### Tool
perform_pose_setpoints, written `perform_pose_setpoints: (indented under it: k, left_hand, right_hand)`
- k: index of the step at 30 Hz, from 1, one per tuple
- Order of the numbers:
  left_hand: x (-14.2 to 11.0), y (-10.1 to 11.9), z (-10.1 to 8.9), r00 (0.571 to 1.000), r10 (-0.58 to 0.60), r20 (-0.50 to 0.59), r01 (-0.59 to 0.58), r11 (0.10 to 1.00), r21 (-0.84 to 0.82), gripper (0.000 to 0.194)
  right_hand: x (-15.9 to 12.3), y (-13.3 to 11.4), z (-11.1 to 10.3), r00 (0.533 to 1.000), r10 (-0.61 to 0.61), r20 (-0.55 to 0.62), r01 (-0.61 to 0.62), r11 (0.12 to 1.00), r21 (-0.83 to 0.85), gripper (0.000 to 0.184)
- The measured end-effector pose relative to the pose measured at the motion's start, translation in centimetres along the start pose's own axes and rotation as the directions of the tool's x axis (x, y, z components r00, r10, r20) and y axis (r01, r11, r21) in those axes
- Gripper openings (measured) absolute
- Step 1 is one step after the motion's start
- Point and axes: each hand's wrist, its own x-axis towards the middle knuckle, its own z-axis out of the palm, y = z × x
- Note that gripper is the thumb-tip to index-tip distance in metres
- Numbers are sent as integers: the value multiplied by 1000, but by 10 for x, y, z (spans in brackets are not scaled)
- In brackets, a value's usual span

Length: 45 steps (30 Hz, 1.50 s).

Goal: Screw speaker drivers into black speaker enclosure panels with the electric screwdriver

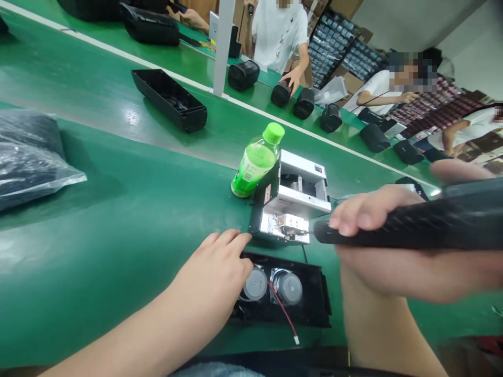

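My right hand (383, 267) is clenched around the black electric screwdriver (428, 222), its tip at the metal bracket (285, 226); my open left hand (208, 269) steadies the speaker housing (319, 309).

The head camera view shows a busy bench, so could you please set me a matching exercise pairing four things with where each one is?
Things:
1. Bottle
2. Black speaker shell
3. Red wire
4. Plastic bag

Places:
A. Across the black panel
B. In the right hand
C. At the bench's left side of the view
D. Beside the metal unit

Right pairs: 1-D, 2-B, 3-A, 4-C.
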Motion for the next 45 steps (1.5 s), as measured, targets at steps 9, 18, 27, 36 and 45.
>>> perform_pose_setpoints:
  k: [9, 18, 27, 36, 45]
  left_hand:
    - [10, -3, -7, 989, -84, 118, 88, 995, -35, 30]
    - [22, 4, -40, 885, 11, -465, -62, 993, -96, 22]
    - [88, 7, -51, 723, 142, -676, 26, 972, 232, 28]
    - [-57, -24, 21, 919, -282, -275, 66, 798, -599, 127]
    - [-54, -26, 61, 973, -186, -133, 91, 849, -521, 133]
  right_hand:
    - [-2, 45, 11, 991, -103, 87, 93, 990, 109, 67]
    - [-17, 50, 0, 1000, 4, 27, -7, 991, 131, 74]
    - [-39, -8, 6, 992, 94, -85, -79, 984, 162, 58]
    - [-52, 20, 38, 962, 67, 265, -127, 968, 217, 66]
    - [-52, 55, 36, 870, 25, 493, -171, 952, 253, 67]
